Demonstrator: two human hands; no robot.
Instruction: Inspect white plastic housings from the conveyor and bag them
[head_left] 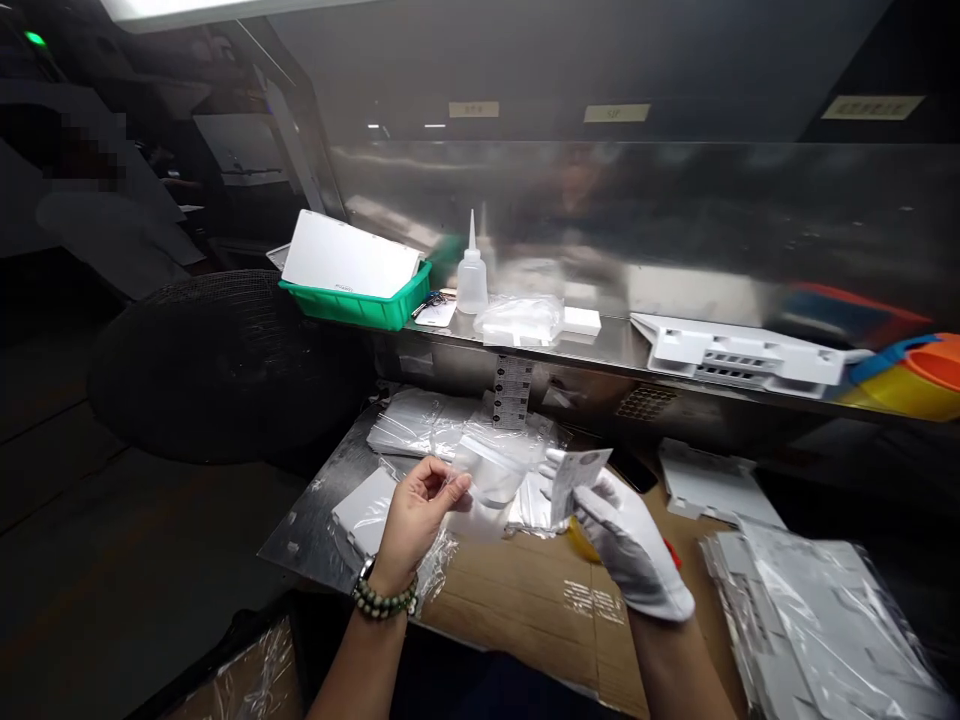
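My bare left hand (426, 515), with a bead bracelet at the wrist, pinches the left edge of a clear plastic bag (491, 470). The bag hangs tilted over the bench between my two hands. In my right hand (626, 535), which wears a white glove, a small printed card (577, 482) stands upright between thumb and fingers. Part of the right fingers is hidden behind the card, close to the bag's right side. Under the hands lie several wrapped white parts (409, 420) and a brown cardboard sheet (517, 600).
A shelf holds a green bin (360, 305) with white panels, a nozzle bottle (472, 282), a plastic bundle (521, 320) and a white moulded part (742, 355). Bagged grey panels (832, 620) are stacked at right. A black fan (232, 370) stands left; a person (112, 220) is behind it.
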